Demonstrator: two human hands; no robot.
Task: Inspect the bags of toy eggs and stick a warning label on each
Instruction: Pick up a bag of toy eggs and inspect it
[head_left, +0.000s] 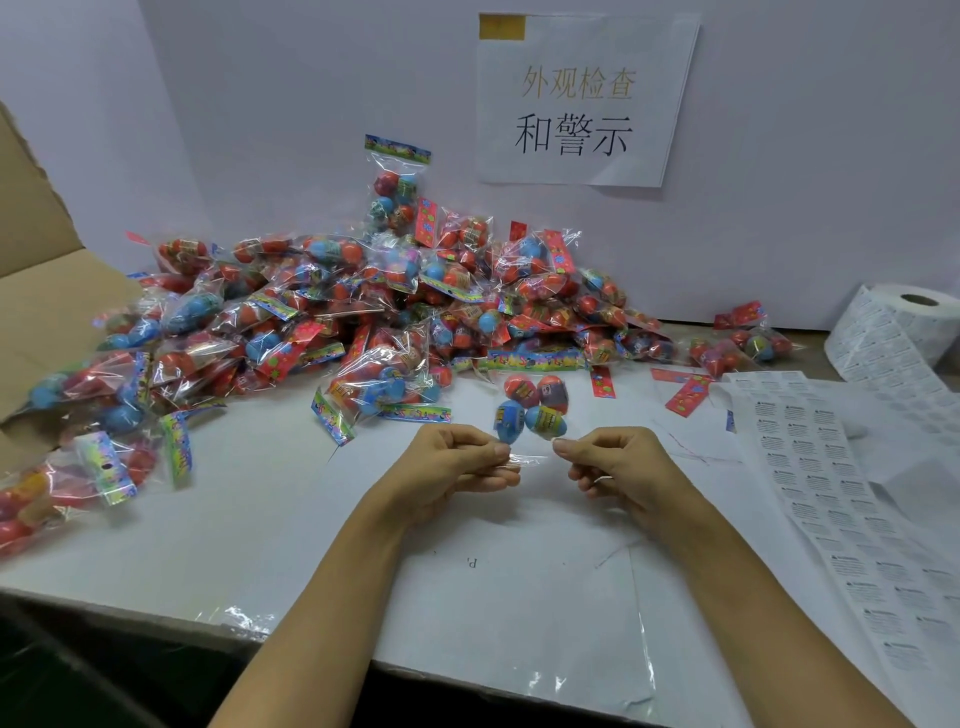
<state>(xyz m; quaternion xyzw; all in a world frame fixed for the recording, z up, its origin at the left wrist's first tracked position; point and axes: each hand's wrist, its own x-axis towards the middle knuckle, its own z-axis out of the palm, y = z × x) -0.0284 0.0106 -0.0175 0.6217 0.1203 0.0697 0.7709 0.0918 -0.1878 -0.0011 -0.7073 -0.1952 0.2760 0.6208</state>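
A clear bag of toy eggs (532, 408), two red and two blue, lies on the white table in front of me. My left hand (457, 467) and my right hand (610, 465) each pinch the bag's near clear edge, fingers curled, a short gap between them. A big heap of similar bags (363, 306) covers the table behind. Sheets of small printed warning labels (831, 499) lie to the right of my right hand.
A roll of labels (893, 332) stands at the far right. An open cardboard box (47, 291) sits at the left with bags spilling beside it. A paper sign (582, 98) hangs on the back wall. The white table edge (156, 608) runs near me.
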